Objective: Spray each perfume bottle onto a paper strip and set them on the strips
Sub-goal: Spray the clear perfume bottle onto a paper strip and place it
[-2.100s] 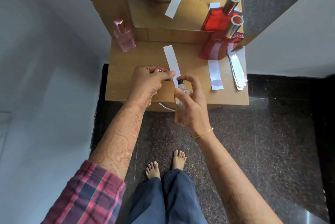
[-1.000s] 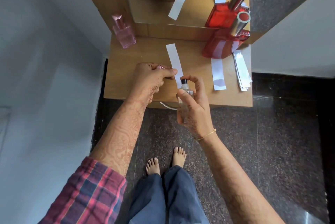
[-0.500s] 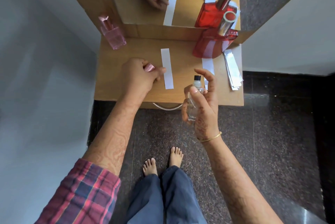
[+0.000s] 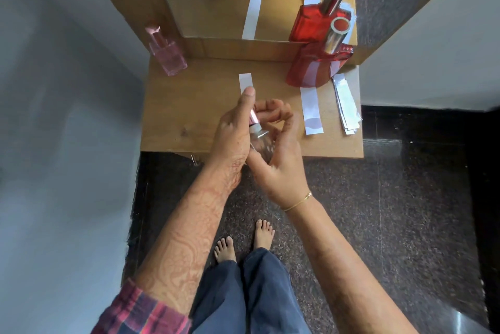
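A small clear perfume bottle [image 4: 261, 144] is tilted in my right hand [image 4: 278, 160], above the front edge of the wooden shelf [image 4: 189, 106]. My left hand [image 4: 234, 130] holds its pink cap [image 4: 253, 116] on the bottle's neck. A white paper strip [image 4: 244, 80] lies flat on the shelf just beyond my hands, partly hidden by my left thumb. A red perfume bottle [image 4: 315, 70] with a silver cap stands on the far end of a second strip [image 4: 311, 109] that has a wet spot near its front end. A pink bottle [image 4: 169, 56] stands at the back left.
A stack of spare paper strips [image 4: 346, 103] lies at the shelf's right edge. A mirror [image 4: 243, 3] behind the shelf reflects the strips and the red bottle. Grey walls close in on both sides. My bare feet [image 4: 243, 241] stand on dark stone floor.
My left hand let go of the strip, which now lies flat on the shelf, and brought the pink cap onto the clear bottle. My right hand moved the bottle left to meet it.
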A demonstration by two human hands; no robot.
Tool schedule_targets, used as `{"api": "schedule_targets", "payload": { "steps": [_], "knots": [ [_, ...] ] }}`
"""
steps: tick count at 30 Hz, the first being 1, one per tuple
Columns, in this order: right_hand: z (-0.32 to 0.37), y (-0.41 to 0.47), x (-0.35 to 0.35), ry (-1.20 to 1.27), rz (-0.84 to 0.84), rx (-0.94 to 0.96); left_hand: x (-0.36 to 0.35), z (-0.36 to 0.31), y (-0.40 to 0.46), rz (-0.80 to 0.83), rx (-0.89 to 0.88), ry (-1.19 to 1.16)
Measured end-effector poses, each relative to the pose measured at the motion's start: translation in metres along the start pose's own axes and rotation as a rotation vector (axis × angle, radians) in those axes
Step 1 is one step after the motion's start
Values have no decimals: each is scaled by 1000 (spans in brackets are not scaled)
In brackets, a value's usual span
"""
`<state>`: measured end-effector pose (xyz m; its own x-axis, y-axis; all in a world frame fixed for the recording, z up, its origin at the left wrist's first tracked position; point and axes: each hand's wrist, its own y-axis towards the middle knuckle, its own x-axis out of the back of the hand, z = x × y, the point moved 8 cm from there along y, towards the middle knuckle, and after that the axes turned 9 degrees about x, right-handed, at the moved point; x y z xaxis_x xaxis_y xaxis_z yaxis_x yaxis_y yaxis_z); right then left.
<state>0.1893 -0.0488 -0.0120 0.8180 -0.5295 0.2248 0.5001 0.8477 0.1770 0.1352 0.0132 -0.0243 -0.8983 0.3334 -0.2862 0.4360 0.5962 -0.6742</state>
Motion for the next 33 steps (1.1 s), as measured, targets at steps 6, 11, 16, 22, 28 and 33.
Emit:
{"api": "schedule_targets", "payload": {
  "steps": [6, 11, 16, 22, 28, 33],
  "knots": [
    [-3, 3, -4, 121, -6, -90, 9, 1, -6, 71, 28, 151],
    [-11, 2, -13, 217, -14, -178, 8, 1, -10, 148, 113, 352],
    [4, 31, -9, 164, -5, -29, 23, -31, -4, -27, -113, 364],
    [-15, 63, -15, -18, 16, 10, 72, -49, 16, -376, -388, 567],
    [-32, 89, -15, -127, -80, 0, 49, -35, 31, -329, -692, 1288],
    [-28, 95, -12, -200, -165, 62, 44, -24, 41, -294, -573, 1464]
  ]
}}
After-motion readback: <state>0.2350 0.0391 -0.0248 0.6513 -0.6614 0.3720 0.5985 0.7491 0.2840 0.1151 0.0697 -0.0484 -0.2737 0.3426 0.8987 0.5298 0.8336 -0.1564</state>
